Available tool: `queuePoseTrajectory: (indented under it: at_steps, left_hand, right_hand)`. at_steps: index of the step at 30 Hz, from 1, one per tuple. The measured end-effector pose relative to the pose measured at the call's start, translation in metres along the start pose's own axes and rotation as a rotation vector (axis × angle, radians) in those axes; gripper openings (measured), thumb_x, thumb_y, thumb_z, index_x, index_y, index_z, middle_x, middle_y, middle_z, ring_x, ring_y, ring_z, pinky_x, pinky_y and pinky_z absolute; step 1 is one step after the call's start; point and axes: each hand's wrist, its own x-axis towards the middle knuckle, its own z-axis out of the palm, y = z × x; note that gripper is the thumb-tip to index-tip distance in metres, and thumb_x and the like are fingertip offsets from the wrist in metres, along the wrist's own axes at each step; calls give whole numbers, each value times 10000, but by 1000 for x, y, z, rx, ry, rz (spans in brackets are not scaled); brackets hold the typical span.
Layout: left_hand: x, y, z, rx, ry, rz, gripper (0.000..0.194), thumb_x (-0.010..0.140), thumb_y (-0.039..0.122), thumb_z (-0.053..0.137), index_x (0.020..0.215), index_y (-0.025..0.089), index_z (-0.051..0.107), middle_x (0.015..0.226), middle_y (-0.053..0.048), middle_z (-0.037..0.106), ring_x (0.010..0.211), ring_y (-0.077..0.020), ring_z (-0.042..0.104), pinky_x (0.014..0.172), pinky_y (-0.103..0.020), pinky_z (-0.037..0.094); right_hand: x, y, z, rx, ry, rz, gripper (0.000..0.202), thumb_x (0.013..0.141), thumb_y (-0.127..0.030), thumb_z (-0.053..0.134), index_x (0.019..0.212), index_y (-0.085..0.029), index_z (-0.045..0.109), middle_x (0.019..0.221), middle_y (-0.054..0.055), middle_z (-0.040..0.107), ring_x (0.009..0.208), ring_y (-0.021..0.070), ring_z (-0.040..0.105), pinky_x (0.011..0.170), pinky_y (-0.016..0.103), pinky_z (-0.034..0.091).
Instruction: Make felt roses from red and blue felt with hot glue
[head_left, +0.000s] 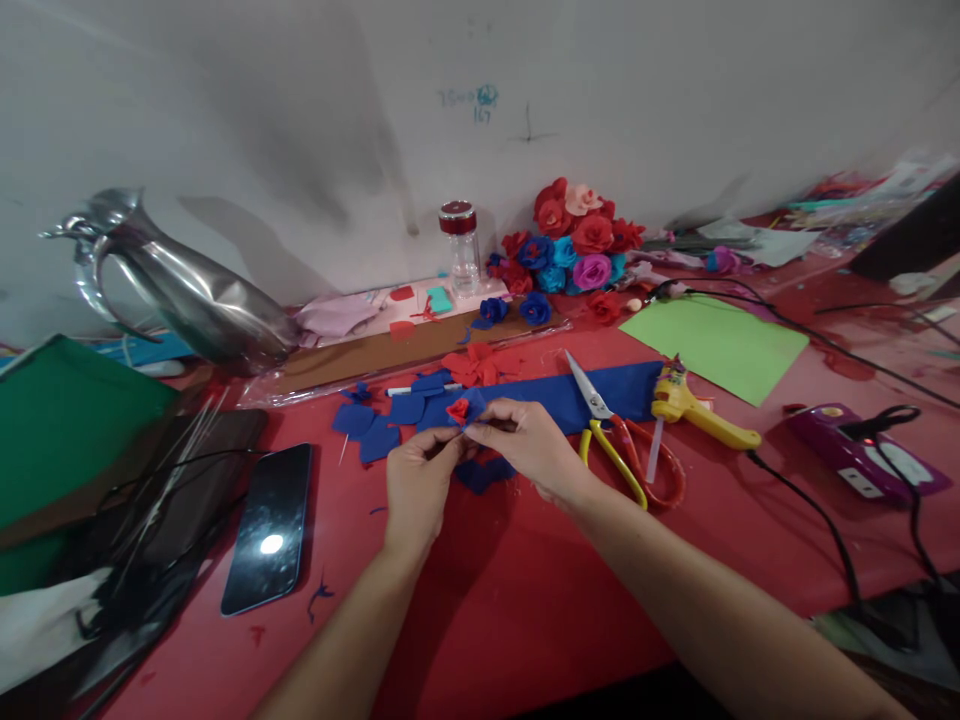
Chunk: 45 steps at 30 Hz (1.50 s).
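Observation:
Above the red tabletop, my left hand (421,478) and my right hand (529,442) meet, thumbs and fingers pinched together. Between the fingertips is a small paper flower (458,411) with a red centre and a blue petal around it. Its lower end is hidden by my fingers. Loose blue paper petals (379,440) lie just left of and behind the hands. A strip of blue paper (551,395) stretches out behind my right hand, and red paper pieces (480,364) sit farther back.
Right of my hands lie scissors (611,430), a yellow glue gun (694,408) with a cord, and a purple power strip (862,455). A phone (270,530) is at the left. Behind stand a metal pitcher (187,280), a glass bottle (463,250) and finished paper flowers (574,240).

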Motion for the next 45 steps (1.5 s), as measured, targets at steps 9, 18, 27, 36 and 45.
queuePoseTrajectory:
  at_steps: [9,18,27,36,45]
  left_hand:
    - [-1,0,0,17,9,6,200,600,340,795,670,157,756,600,-12,687,610,-146,625,677,-284,536]
    - [1,3,-1,-9,34,13,218,582,360,807,646,161,741,609,-16,695,610,-146,620,677,-292,544]
    - [3,-1,-2,-58,51,-6,146,593,282,804,666,167,750,653,-17,715,638,-141,643,696,-284,545]
    - [3,-1,-1,-63,67,-10,159,570,276,807,656,161,738,636,-11,707,628,-147,646,704,-300,555]
    - [2,0,1,-33,28,-14,207,558,338,807,635,161,732,598,-8,693,606,-143,628,670,-281,543]
  right_hand:
    - [1,4,-2,-287,85,-139,59,751,-248,683,713,-211,707,737,7,651,678,153,592,664,300,473]
    - [-3,-1,3,-225,132,-155,120,733,-324,710,732,-212,666,730,7,681,658,155,600,631,294,461]
    - [-4,-11,1,235,118,12,209,670,-259,704,868,-217,650,749,-11,695,627,126,618,670,300,501]
    - [0,-1,3,55,126,23,101,639,-221,674,718,-202,614,677,-20,652,594,120,579,632,283,476]
    - [-5,-1,8,-283,204,-193,61,732,-252,638,701,-211,606,696,4,670,628,149,611,597,270,472]
